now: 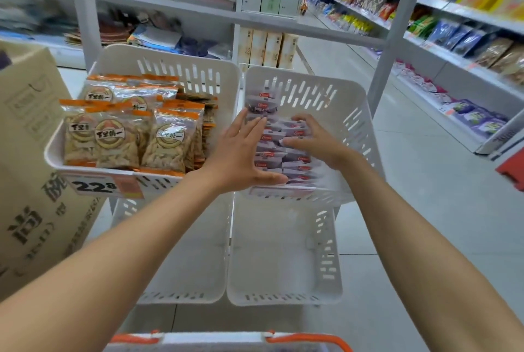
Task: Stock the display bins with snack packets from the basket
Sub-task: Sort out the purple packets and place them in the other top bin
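The upper right bin [348,113] is partly filled with purple packets [272,150]. The left hand [241,153] is laid flat against the row, fingers spread, and the right hand [320,142] is curled over its top. The upper left bin [170,68] is stocked with nut packets [167,142]. The lower bins [198,252] appear empty and are judged still to be filled. The basket [312,339] is seen at the bottom edge, and the left is crowded by a carton [31,153].
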`<state>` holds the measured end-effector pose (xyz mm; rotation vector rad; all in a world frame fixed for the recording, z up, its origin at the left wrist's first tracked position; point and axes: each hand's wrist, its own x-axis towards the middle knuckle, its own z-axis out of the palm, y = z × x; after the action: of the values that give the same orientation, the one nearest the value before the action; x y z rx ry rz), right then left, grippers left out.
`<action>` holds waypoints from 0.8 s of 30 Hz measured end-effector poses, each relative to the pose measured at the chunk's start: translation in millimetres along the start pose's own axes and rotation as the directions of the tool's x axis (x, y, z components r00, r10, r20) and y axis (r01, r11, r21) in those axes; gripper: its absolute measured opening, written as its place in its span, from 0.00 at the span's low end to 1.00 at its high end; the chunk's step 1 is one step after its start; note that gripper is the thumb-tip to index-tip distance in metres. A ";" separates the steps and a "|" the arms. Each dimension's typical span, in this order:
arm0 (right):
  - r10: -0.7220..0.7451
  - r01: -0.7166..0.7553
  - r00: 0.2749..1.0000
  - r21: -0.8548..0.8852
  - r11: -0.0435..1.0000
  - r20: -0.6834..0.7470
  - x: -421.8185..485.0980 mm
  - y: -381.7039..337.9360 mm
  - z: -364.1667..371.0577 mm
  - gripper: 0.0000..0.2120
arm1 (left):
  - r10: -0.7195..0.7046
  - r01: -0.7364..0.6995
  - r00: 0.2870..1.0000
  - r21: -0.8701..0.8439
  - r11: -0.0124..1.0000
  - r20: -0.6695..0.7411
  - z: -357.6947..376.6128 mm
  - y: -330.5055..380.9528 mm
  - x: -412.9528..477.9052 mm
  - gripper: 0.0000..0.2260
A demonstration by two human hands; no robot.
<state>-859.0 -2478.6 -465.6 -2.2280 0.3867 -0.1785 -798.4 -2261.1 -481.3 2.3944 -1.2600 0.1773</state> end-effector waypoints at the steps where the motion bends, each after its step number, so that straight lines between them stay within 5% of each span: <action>1: 0.019 -0.019 1.000 0.045 0.999 -0.005 -0.9 1.1 -1.6 0.30 | -0.001 0.001 1.000 -0.002 1.000 -0.002 -0.4 0.8 -0.1 0.61; 8: 0.052 -0.054 0.998 -0.064 0.996 -0.029 -0.9 -2.1 3.9 0.34 | -0.024 0.024 1.000 -0.008 1.000 0.001 -2.3 3.3 -0.9 0.60; 12: -0.009 -0.031 0.982 -0.206 0.978 -0.188 -19.2 -16.7 6.8 0.38 | -0.075 0.076 0.996 -0.010 0.997 0.048 -13.0 13.5 -6.4 0.49; 19: -0.225 0.168 0.845 -0.159 0.973 -0.485 -130.6 -49.9 58.9 0.17 | -0.193 0.165 0.964 -0.161 0.973 -0.182 -34.0 46.6 -85.1 0.21; 21: -0.254 0.203 0.811 -0.153 0.967 -0.527 -174.1 -48.5 85.9 0.12 | -0.220 0.191 0.966 -0.193 0.962 -0.138 -29.2 53.9 -125.3 0.17; 24: -0.192 0.173 0.884 -0.084 0.981 -0.426 -236.1 -30.8 133.1 0.10 | -0.275 0.273 0.961 -0.182 0.945 0.013 -9.9 56.4 -194.4 0.19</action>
<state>-1040.5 -2283.8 -525.0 -2.2573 0.4181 -0.7844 -955.9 -2138.0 -514.0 2.3718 -0.8814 -0.0070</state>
